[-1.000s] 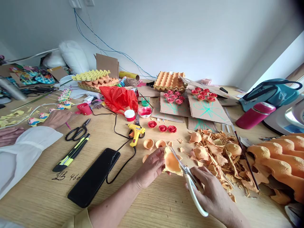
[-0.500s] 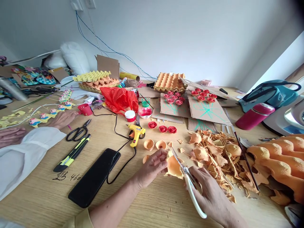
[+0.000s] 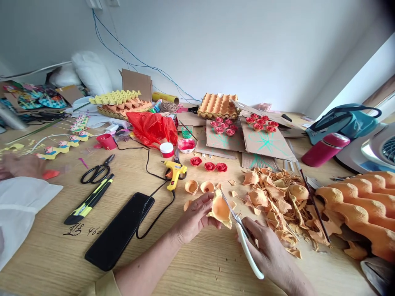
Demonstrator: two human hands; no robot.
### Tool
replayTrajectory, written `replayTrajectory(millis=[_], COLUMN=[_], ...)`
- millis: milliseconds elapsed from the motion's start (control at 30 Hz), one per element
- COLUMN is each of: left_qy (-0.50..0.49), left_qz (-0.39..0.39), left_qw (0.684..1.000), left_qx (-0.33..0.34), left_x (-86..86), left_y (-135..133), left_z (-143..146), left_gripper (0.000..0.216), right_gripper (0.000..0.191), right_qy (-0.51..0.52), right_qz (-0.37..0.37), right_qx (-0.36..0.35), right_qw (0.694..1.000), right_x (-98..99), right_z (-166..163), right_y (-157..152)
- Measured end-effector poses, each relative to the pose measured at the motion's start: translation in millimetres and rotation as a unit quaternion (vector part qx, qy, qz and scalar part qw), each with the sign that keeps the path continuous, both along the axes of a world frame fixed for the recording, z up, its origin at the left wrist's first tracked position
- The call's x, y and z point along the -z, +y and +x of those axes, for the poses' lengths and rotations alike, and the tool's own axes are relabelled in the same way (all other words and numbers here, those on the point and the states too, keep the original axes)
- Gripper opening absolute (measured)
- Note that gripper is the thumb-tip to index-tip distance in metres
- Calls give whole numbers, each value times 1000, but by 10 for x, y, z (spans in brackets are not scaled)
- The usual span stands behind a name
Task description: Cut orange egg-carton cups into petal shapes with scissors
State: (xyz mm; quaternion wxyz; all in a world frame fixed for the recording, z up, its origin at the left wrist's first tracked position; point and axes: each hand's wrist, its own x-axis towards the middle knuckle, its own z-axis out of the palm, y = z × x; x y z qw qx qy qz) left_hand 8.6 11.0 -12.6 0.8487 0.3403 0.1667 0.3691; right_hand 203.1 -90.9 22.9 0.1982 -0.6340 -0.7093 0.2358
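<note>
My left hand (image 3: 194, 218) pinches an orange egg-carton cup (image 3: 220, 209) just above the wooden table (image 3: 197, 263). My right hand (image 3: 268, 253) is closed round white-handled scissors (image 3: 243, 238), whose blades lie along the cup's right edge. Two trimmed orange cups (image 3: 199, 187) sit just beyond my left hand. Three red paper roses (image 3: 209, 164) lie in a row behind them. A heap of orange carton scraps (image 3: 277, 201) lies to the right of the scissors.
A black phone (image 3: 120, 230), a yellow glue gun (image 3: 174, 172) with its black cord, black scissors (image 3: 97, 172) and a utility knife (image 3: 89, 201) lie left of my hands. Another person's hand (image 3: 23, 166) and white sleeve (image 3: 18, 209) are at far left. Orange egg trays (image 3: 361, 209) are stacked at right.
My hands and the cup shifted slightly as the scissors worked along the cup's edge. The other person's hand at far left drew back leftward, away from the black scissors.
</note>
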Motion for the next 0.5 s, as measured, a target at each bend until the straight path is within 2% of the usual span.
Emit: replayTrajectory(millis=[233, 500], left_qy=[-3, 7], left_qz=[-37, 24], left_qw=[999, 998], left_qx=[-20, 51], left_x=[0, -116], left_y=[23, -14], left_z=[5, -26], left_gripper=[34, 50], right_gripper=[36, 35], right_qy=[15, 60], right_qz=[2, -27], right_qx=[19, 48], right_qw=[1000, 997], right_x=[74, 35], right_z=[13, 46], right_y=[29, 43])
